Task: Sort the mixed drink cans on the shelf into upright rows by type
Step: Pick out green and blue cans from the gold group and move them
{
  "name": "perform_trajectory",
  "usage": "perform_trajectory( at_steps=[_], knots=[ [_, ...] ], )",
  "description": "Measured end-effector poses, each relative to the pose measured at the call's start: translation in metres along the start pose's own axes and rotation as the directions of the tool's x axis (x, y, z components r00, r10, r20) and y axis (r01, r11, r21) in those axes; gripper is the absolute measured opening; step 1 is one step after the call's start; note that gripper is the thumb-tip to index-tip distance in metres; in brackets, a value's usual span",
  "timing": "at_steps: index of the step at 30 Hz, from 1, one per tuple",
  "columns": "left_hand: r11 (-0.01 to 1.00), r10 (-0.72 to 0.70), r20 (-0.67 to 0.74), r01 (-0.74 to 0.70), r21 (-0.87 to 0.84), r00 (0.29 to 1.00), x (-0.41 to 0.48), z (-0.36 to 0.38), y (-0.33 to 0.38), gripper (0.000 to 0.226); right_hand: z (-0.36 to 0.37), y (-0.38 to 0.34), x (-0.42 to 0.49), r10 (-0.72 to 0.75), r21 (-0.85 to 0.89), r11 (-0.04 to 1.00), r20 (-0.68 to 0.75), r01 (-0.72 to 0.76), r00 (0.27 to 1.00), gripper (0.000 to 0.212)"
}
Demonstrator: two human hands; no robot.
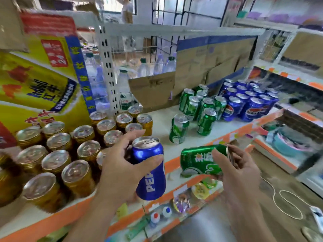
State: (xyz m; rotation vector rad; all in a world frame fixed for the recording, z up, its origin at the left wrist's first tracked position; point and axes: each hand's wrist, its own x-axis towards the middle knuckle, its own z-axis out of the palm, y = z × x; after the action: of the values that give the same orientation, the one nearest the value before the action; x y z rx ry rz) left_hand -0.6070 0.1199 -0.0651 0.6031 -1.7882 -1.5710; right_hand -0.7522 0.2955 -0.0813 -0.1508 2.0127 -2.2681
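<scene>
Blue can (150, 172) in left hand (120, 165): white "PEP" running up the side, rest under the thumb. Yellow carton (43, 75) at left: "Redbull" w/ "红牛" below in blue, "24" on a red patch; other chars too blurred. Green can (201, 160) in right hand (239, 170): white Chinese chars, illegible. Blue cans on shelf (251, 103): round red-white-blue logo, no legible wording.

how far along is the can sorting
Done: gold cans, green cans and blue cans stand upright in separate groups on the shelf. In hand: left hand grips a blue Pepsi can, right hand a sideways green can. Left: setting both in their groups.
</scene>
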Motion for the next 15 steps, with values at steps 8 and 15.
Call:
perform_trajectory(
  at_steps=[8,15],
  knots=[
    [0.998,-0.004,0.034,0.006,-0.061,0.999,0.074,0.077,-0.01,0.066,-0.017,0.014,0.09,-0.165,-0.309,0.937,0.025,0.165,0.986,0.048],
    [0.998,0.026,0.108,-0.019,-0.062,0.994,0.149,0.153,-0.011,0.062,-0.023,0.008,0.207,-0.252,-0.608,0.739,0.148,0.289,0.956,0.058]
  ],
)
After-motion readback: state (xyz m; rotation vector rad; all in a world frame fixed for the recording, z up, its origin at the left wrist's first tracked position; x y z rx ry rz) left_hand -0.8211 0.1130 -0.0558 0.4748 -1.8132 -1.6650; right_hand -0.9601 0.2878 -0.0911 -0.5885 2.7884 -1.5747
